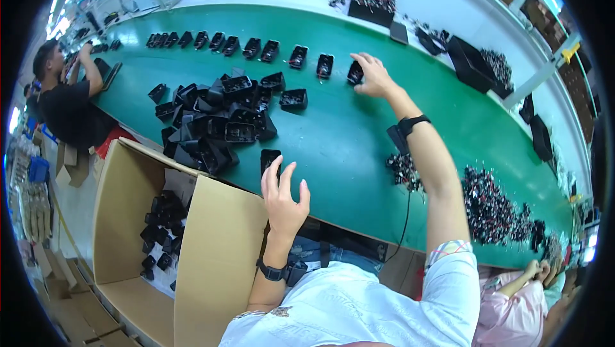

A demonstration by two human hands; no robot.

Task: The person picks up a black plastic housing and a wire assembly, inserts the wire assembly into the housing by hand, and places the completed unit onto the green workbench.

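Note:
My right hand [377, 79] reaches to the far side of the green table, its thumb and fingers closed around a small open black plastic housing [354, 73]. That housing stands at the right end of a row of similar ones, beside another black housing [325, 66]. Near the table's front edge my left hand [285, 198] is open, fingers spread and curved. Its fingertips overlap a black housing [270, 157] lying there; whether they touch it I cannot tell. A heap of black housings [218, 113] lies to the left.
An open cardboard box [221, 257] with black parts inside stands at the front left. Wired small parts [493, 209] are heaped on the right of the green table [333, 136]. Black bins [471, 65] line the back. A person [70, 94] sits at the far left; another person's pink sleeve [512, 302] shows at lower right.

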